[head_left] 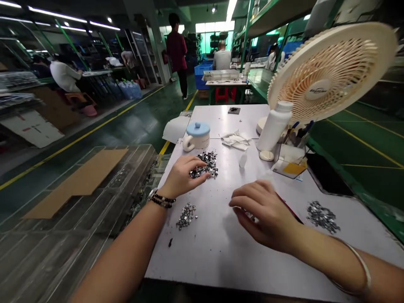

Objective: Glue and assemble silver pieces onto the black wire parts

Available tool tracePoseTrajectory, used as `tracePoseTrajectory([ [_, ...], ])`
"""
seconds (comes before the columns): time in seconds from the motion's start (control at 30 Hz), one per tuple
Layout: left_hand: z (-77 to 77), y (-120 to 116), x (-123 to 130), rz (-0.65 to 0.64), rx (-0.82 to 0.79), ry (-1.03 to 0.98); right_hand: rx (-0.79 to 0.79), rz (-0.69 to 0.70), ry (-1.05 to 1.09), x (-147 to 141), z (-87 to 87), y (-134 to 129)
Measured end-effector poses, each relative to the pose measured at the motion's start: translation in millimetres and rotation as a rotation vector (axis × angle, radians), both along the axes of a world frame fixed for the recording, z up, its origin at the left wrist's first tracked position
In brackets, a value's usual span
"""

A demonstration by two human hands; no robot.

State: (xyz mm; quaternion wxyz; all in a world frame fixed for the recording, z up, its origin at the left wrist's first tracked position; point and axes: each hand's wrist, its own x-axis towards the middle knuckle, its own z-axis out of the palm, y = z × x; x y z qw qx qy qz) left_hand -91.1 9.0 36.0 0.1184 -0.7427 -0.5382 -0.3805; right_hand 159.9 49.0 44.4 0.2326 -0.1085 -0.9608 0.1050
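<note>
My left hand [186,174] reaches over a pile of dark and silver metal parts [212,163] on the white table [208,261]. Its thumb and fingers are apart, with parts showing between them. Nearer me, beside the left wrist, lies a heap of small silver pieces [186,216]. My right hand [255,208] is curled above the middle of the table; something small and silvery shows at its fingers, too hidden to name. A thin red and black tool [288,207] shows behind that hand. Farther right lies another pile of silver parts [322,216].
A lidded cup [198,136], crumpled tissue [236,140], small bottle [243,160], white bottle [274,126], pen holder [288,160], phone [328,174] and large fan [331,75] stand or lie beyond my hands. Plastic trays [104,214] are at left. A person [176,50] stands in the aisle.
</note>
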Motion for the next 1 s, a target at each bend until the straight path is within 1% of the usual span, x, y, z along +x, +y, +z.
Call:
tracePoseTrajectory([
  [0.1,-4.2,2.4,-4.4,0.035,-0.013,0.02,-0.126,0.112,-0.159,-33.1,-24.1,1.2],
  [0.2,-7.2,3.1,-5.7,0.044,-0.031,0.04,-0.167,0.182,-0.229,-60.4,-42.0,-3.5],
  [0.33,-9.6,3.0,-3.8,0.048,-0.056,0.057,-0.2,0.211,-0.251,-80.9,-51.0,-11.6],
  [0.53,-11.5,3.4,-0.5,0.032,-0.069,0.06,-0.219,0.223,-0.252,-91.9,-58.8,-16.9],
  [0.6,-11.3,3.4,0.4,0.025,-0.064,0.048,-0.223,0.231,-0.237,-88.6,-55.3,-15.8],
  [0.67,-10.2,3.2,2.3,0.012,-0.058,0.03,-0.241,0.246,-0.215,-77.9,-44.9,-12.8],
  [0.73,-8.4,2.5,5.7,-0.011,-0.054,0.011,-0.327,0.26,-0.152,-59.4,-29.2,-7.7],
  [0.8,-6.2,1.1,11.4,-0.041,-0.051,-0.007,-0.456,0.25,-0.046,-35.7,-12.2,-0.9],
  [0.87,-3.9,-1.2,19.5,-0.068,-0.05,-0.024,-0.519,0.207,0.031,-11.7,1.4,7.0],
  [0.9,-2.9,-2.7,24.5,-0.078,-0.05,-0.032,-0.524,0.176,0.056,-1.0,6.0,10.9],
  [1.0,-0.4,-8.2,41.8,-0.101,-0.062,-0.058,-0.559,0.076,0.159,21.6,10.2,20.0],
])
